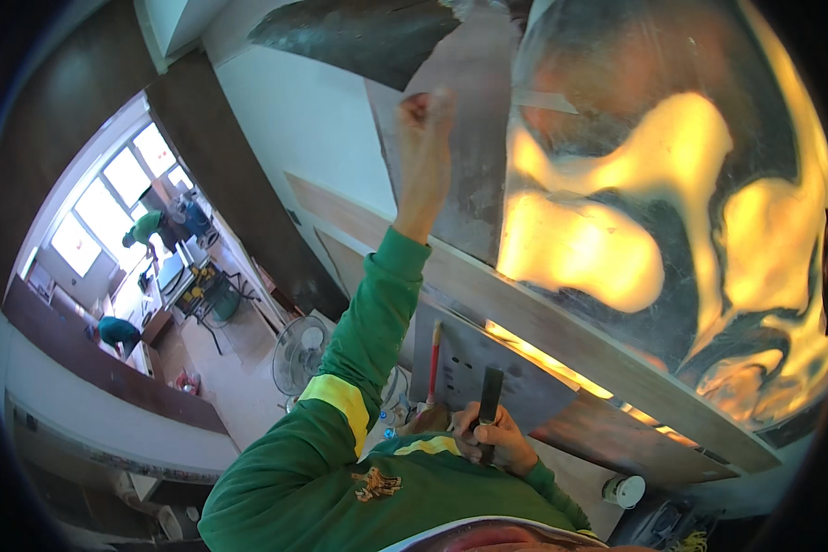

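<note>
My left hand is raised in front of a grey panel on the wall, just below the tip of a dark, ragged-edged sheet. Its fingers are curled and slightly blurred; whether they grip the sheet's edge or something small cannot be made out. Close to my chest, my right hand is wrapped round a dark, flat-bladed tool that points upward. Right of the grey panel, a large shiny sheet throws back bright yellow reflections.
A wooden strip runs slantwise below the sheets. A red stick leans by the lower panel. A fan stands left of my arm, a white bucket at lower right. Through the doorway, two people in green bend over.
</note>
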Tool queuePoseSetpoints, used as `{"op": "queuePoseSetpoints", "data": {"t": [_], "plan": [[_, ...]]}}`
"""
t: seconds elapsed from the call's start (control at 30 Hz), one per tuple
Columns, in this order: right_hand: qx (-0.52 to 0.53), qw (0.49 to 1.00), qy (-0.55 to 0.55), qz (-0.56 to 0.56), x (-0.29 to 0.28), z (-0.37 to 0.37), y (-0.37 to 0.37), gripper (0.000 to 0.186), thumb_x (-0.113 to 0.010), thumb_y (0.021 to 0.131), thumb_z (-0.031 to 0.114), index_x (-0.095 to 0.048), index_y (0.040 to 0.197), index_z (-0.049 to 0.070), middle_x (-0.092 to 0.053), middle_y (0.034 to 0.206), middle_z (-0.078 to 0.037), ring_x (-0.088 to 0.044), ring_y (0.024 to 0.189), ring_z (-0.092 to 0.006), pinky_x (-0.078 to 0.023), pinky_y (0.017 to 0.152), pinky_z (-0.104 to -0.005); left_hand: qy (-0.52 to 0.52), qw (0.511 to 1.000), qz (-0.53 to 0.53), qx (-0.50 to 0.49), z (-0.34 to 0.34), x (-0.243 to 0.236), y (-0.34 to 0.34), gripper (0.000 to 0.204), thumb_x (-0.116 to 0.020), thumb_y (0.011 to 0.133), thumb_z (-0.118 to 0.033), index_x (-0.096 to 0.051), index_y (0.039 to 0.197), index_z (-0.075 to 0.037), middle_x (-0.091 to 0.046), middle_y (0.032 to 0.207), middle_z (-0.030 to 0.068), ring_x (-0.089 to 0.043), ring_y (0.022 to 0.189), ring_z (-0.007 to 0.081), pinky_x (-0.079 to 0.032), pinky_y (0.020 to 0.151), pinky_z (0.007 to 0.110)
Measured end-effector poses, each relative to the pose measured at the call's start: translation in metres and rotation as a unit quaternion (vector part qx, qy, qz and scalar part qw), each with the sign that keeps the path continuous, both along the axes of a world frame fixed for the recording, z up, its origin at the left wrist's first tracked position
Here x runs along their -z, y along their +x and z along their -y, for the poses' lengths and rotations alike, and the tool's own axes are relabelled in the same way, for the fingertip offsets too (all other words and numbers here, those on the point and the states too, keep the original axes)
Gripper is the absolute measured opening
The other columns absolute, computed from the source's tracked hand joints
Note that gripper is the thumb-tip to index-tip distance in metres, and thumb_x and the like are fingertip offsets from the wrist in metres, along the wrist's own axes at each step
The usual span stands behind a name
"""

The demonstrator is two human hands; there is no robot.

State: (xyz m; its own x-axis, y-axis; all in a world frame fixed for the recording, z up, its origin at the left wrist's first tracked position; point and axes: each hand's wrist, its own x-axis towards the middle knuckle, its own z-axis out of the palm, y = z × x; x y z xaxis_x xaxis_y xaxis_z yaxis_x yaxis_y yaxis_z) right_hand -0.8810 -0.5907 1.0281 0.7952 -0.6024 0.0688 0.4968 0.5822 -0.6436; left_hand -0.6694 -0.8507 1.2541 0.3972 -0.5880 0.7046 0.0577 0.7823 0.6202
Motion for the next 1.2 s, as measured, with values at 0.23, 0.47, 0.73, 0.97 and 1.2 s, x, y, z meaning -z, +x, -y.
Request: {"op": "queuePoseSetpoints", "data": {"t": [0.23, 0.47, 0.73, 0.97, 1.2], "plan": [[0.035, 0.999, -0.006, -0.006, -0.005, -0.004, -0.015, 0.028, -0.075, 0.092, 0.026, -0.067, 0.100, 0.000, -0.045, 0.075, -0.002, -0.048, 0.061, -0.0129, -0.039, 0.052, -0.0262, 0.086, 0.980, 0.149, -0.097, 0.025, -0.101, -0.057, 0.057, -0.058, 0.101, -0.053, -0.058, 0.114, 0.002, -0.064, 0.100, 0.0155, -0.065, 0.101, 0.0289, -0.051, 0.089, 0.039], [0.060, 0.998, 0.008, 0.004, -0.005, -0.008, -0.019, 0.026, -0.076, 0.092, 0.025, -0.067, 0.100, 0.001, -0.045, 0.076, -0.001, -0.048, 0.062, -0.0126, -0.038, 0.052, -0.0261, 0.234, 0.887, 0.271, -0.290, 0.051, -0.159, -0.064, 0.098, -0.031, 0.095, -0.083, -0.071, 0.117, 0.003, -0.069, 0.125, 0.0285, -0.064, 0.121, 0.0443, -0.045, 0.105, 0.050], [0.056, 0.998, -0.028, -0.004, -0.008, -0.006, -0.028, 0.026, -0.075, 0.093, 0.025, -0.067, 0.101, 0.002, -0.045, 0.076, -0.001, -0.047, 0.062, -0.0118, -0.037, 0.052, -0.0258, 0.041, 0.634, 0.414, -0.652, 0.118, -0.137, -0.051, 0.051, -0.043, 0.105, -0.032, -0.050, 0.127, 0.014, -0.065, 0.106, 0.0431, -0.070, 0.106, 0.0491, -0.060, 0.081, 0.053], [0.082, 0.996, -0.041, -0.001, -0.004, -0.005, -0.042, 0.024, -0.074, 0.094, 0.025, -0.066, 0.099, 0.003, -0.046, 0.075, -0.001, -0.048, 0.062, -0.0113, -0.039, 0.051, -0.0258, 0.061, 0.728, 0.484, -0.482, 0.095, -0.157, -0.058, 0.029, -0.045, 0.101, -0.020, -0.059, 0.119, -0.001, -0.069, 0.110, 0.0291, -0.070, 0.104, 0.0493, -0.056, 0.084, 0.060], [0.055, 0.998, -0.034, 0.007, -0.010, -0.011, -0.045, 0.023, -0.074, 0.094, 0.025, -0.066, 0.100, 0.004, -0.047, 0.075, -0.001, -0.047, 0.060, -0.0111, -0.039, 0.052, -0.0257, 0.053, 0.689, 0.490, -0.531, 0.129, -0.137, -0.004, 0.046, -0.057, 0.103, -0.038, -0.052, 0.117, 0.006, -0.065, 0.101, 0.0176, -0.073, 0.097, 0.0286, -0.058, 0.081, 0.039]]}}
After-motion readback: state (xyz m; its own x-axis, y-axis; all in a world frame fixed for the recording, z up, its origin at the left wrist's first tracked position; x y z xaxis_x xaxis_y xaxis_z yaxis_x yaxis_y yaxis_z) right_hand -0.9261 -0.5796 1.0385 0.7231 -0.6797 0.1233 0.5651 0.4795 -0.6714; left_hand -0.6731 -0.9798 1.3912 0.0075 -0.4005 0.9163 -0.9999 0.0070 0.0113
